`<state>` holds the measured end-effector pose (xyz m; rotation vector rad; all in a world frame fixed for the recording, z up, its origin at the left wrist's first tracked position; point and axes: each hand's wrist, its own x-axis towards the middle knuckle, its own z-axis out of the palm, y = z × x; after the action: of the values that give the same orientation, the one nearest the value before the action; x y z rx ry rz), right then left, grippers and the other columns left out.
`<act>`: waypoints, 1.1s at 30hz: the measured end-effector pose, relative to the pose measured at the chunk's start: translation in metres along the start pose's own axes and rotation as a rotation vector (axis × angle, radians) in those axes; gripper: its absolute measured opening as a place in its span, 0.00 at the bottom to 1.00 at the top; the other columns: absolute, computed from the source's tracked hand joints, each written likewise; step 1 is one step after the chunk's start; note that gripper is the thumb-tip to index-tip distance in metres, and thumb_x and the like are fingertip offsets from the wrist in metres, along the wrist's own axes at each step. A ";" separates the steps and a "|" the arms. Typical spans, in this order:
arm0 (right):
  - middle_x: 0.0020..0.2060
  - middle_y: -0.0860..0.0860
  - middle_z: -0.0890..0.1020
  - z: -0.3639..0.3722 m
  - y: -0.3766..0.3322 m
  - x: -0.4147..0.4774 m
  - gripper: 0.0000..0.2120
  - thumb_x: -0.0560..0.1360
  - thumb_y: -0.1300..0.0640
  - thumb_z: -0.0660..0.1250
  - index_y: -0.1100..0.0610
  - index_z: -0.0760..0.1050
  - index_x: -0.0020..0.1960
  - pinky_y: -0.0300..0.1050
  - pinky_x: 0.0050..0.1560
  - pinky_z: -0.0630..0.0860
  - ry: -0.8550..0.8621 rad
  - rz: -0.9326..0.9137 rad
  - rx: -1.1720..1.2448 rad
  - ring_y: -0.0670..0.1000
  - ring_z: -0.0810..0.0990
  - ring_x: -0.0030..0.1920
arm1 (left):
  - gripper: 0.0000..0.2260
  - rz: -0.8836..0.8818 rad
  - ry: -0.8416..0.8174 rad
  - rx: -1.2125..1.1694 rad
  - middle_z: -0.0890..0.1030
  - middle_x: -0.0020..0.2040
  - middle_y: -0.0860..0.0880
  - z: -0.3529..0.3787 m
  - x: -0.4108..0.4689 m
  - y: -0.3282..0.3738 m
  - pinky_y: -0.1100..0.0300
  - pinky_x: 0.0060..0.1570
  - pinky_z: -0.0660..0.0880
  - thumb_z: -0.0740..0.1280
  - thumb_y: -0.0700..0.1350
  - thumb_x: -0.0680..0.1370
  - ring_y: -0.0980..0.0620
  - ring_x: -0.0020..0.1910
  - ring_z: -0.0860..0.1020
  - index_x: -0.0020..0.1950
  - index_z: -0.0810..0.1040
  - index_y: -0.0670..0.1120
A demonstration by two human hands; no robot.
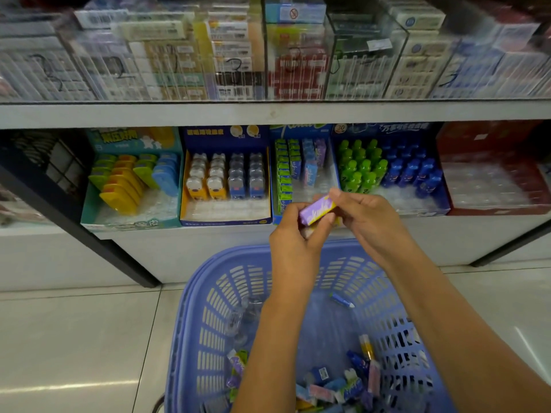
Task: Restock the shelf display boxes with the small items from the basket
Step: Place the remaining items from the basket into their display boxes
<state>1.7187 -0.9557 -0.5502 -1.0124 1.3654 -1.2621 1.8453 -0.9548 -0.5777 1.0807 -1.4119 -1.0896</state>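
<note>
Fingers (293,211) of the left hand (293,242) curl round the lower end of a purple pack (316,210). The right hand (369,222) pinches the upper end between fingertip and thumb, so both hands grip the one pack, which lies tilted between them. Something pale shows under the left thumb; what it is cannot be told. Just beyond the fingers, on the lower shelf, stands the display box (298,131) of similar small packs, green, blue and purple in upright rows. To the left of the fingers is a dark blue box (226,221) of bear-shaped items, and further left a teal box (131,224) with yellow, green and blue cases. To the right of the fingers a bottle box (384,128) holds green and blue bottles, with a red box (492,135) beyond it. Below the fingers, under both forearms, the blue basket (208,293) sits on the tiled floor, with a heap of mixed small items (343,386) at its bottom
</note>
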 end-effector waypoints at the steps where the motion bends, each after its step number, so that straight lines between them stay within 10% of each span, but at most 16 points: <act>1: 0.47 0.62 0.84 0.002 -0.002 0.002 0.20 0.74 0.46 0.65 0.63 0.82 0.49 0.55 0.57 0.74 0.034 -0.019 0.017 0.62 0.81 0.51 | 0.04 0.002 -0.006 -0.004 0.78 0.35 0.60 0.001 0.000 0.000 0.73 0.33 0.69 0.69 0.50 0.77 0.64 0.35 0.76 0.47 0.76 0.52; 7: 0.45 0.59 0.85 0.002 -0.021 0.018 0.16 0.82 0.50 0.54 0.60 0.73 0.46 0.46 0.50 0.81 0.019 0.028 0.631 0.55 0.84 0.50 | 0.04 -0.077 -0.039 -0.045 0.80 0.37 0.57 0.003 0.002 0.000 0.74 0.37 0.70 0.69 0.48 0.76 0.63 0.37 0.77 0.42 0.77 0.53; 10: 0.38 0.55 0.85 -0.007 -0.031 0.029 0.15 0.81 0.47 0.56 0.57 0.71 0.45 0.36 0.29 0.78 0.076 0.090 0.735 0.47 0.83 0.32 | 0.06 -0.153 -0.021 -0.075 0.77 0.33 0.55 0.000 0.005 -0.001 0.68 0.35 0.69 0.69 0.49 0.76 0.59 0.32 0.74 0.41 0.78 0.48; 14: 0.32 0.51 0.79 -0.015 -0.040 0.043 0.13 0.80 0.49 0.59 0.58 0.73 0.46 0.33 0.19 0.62 0.132 0.054 0.143 0.43 0.66 0.21 | 0.10 -0.207 -0.003 -0.122 0.72 0.27 0.54 -0.007 0.009 0.000 0.65 0.31 0.69 0.68 0.50 0.77 0.57 0.26 0.69 0.42 0.78 0.43; 20: 0.62 0.58 0.77 -0.017 -0.062 0.085 0.16 0.79 0.62 0.60 0.62 0.71 0.67 0.39 0.59 0.69 0.113 -0.054 -0.980 0.55 0.74 0.63 | 0.07 -0.284 -0.015 -0.210 0.77 0.28 0.54 -0.011 0.012 -0.001 0.68 0.33 0.75 0.67 0.47 0.78 0.59 0.27 0.75 0.43 0.80 0.46; 24: 0.55 0.59 0.81 -0.015 -0.061 0.105 0.03 0.74 0.61 0.67 0.59 0.74 0.47 0.37 0.39 0.68 0.150 -0.105 -1.074 0.57 0.77 0.57 | 0.04 -0.341 -0.030 -0.264 0.81 0.36 0.50 -0.009 0.013 -0.004 0.67 0.35 0.78 0.67 0.43 0.78 0.61 0.31 0.78 0.46 0.81 0.45; 28: 0.61 0.58 0.77 -0.019 -0.050 0.116 0.14 0.81 0.60 0.57 0.60 0.75 0.62 0.39 0.59 0.67 0.079 -0.241 -1.112 0.57 0.74 0.61 | 0.04 -0.358 -0.046 -0.279 0.82 0.38 0.50 -0.008 0.014 -0.007 0.67 0.38 0.78 0.67 0.44 0.78 0.60 0.32 0.79 0.48 0.82 0.45; 33: 0.57 0.58 0.80 -0.020 -0.040 0.125 0.13 0.79 0.62 0.60 0.60 0.78 0.60 0.41 0.59 0.69 0.007 -0.317 -1.150 0.56 0.77 0.59 | 0.05 -0.406 -0.062 -0.355 0.83 0.37 0.53 -0.006 0.015 -0.008 0.67 0.40 0.78 0.69 0.43 0.76 0.60 0.34 0.80 0.50 0.83 0.46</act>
<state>1.6756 -1.0785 -0.5261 -2.0470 2.0270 -0.5910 1.8506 -0.9718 -0.5821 1.1006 -1.0108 -1.6082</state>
